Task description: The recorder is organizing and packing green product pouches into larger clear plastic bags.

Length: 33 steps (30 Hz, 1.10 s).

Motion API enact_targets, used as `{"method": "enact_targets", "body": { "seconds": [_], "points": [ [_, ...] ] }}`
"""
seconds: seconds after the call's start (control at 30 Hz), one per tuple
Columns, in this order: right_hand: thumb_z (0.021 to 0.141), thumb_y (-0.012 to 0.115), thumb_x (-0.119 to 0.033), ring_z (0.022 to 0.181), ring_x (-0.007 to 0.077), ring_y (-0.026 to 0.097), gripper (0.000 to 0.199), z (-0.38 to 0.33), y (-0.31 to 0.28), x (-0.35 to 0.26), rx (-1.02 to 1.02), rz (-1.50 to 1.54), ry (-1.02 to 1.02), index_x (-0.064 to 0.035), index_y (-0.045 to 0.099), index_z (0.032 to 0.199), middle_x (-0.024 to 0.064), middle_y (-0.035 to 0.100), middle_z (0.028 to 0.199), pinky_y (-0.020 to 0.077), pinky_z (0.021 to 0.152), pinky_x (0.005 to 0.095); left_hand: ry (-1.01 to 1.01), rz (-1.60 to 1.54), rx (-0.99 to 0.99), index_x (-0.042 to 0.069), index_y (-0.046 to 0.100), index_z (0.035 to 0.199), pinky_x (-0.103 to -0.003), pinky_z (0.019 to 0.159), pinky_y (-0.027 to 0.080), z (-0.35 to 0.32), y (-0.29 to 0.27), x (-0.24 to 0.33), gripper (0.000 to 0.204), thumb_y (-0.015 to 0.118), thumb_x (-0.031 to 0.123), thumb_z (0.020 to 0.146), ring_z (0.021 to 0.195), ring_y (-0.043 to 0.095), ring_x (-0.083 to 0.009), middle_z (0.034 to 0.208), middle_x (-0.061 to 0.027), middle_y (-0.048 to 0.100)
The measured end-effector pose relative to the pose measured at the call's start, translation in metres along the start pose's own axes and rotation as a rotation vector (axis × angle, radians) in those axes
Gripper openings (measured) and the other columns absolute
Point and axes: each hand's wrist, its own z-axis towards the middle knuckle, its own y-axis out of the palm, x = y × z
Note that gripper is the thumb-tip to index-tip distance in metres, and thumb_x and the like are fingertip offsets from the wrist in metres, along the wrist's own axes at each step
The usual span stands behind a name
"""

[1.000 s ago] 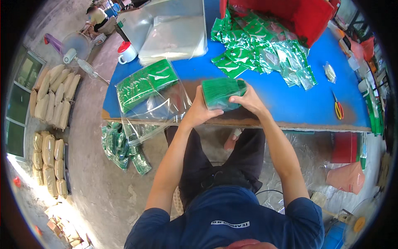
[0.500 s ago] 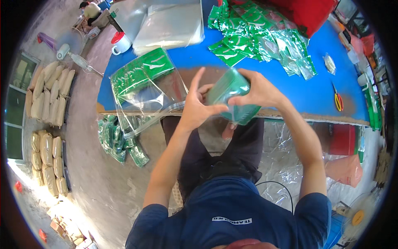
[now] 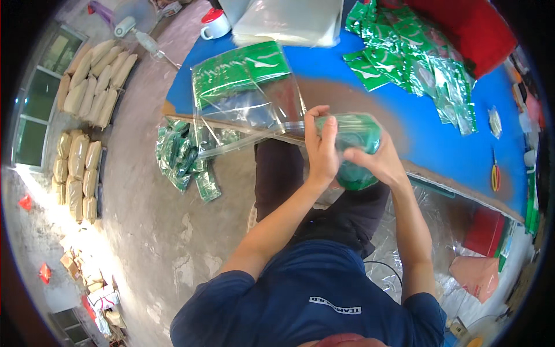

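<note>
Green packets (image 3: 354,124) in a stack are held between the left hand (image 3: 322,151) and the right hand (image 3: 386,163), at the near edge of the table (image 3: 454,153). A clear bag (image 3: 237,122) holding more packets (image 3: 240,72) overhangs that edge toward the left corner; a mug (image 3: 215,26) stands by the left edge.

The right hand (image 3: 385,163) partly hides the blurred green stack (image 3: 354,137).
</note>
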Motion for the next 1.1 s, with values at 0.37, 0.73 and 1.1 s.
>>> {"method": "enact_targets", "body": {
  "seconds": [0.37, 0.73, 1.1],
  "points": [
    [0.080, 0.079, -0.014, 0.101, 0.0137, 0.060, 0.057, -0.007, 0.025, 0.021, 0.000, 0.250, 0.108, 0.0009, 0.052, 0.128, 0.0071, 0.063, 0.115, 0.0524, 0.083, 0.0294, 0.137, 0.436, -0.080, 0.003, 0.042, 0.134, -0.032, 0.101, 0.037, 0.004, -0.034, 0.011, 0.041, 0.054, 0.024, 0.101, 0.116, 0.046, -0.0174, 0.129, -0.0105, 0.046],
    [0.085, 0.070, -0.038, 0.103, 0.0256, 0.064, 0.063, -0.007, 0.010, 0.047, 0.200, 0.829, 0.340, 0.0014, 0.052, 0.131, 0.0137, 0.063, 0.116, 0.0539, 0.089, 0.0405, 0.707, 1.970, -0.559, 0.011, 0.053, 0.135, -0.046, 0.102, 0.041, 0.079, -0.198, 0.123, 0.069, 0.059, -0.010, 0.069, 0.124, 0.049, -0.0362, 0.134, -0.0166, 0.050],
    [0.086, 0.075, -0.021, 0.094, 0.0144, 0.065, 0.039, 0.014, 0.067, 0.005, 0.147, 0.740, 0.244, -0.0002, 0.061, 0.116, 0.0073, 0.068, 0.105, 0.0531, 0.082, 0.0319, 0.826, 1.650, -0.564, 0.007, 0.070, 0.102, -0.038, 0.067, 0.049, 0.104, -0.166, 0.102, 0.021, 0.071, 0.005, 0.081, 0.077, 0.059, -0.0267, 0.086, -0.0074, 0.057]
  ]
}}
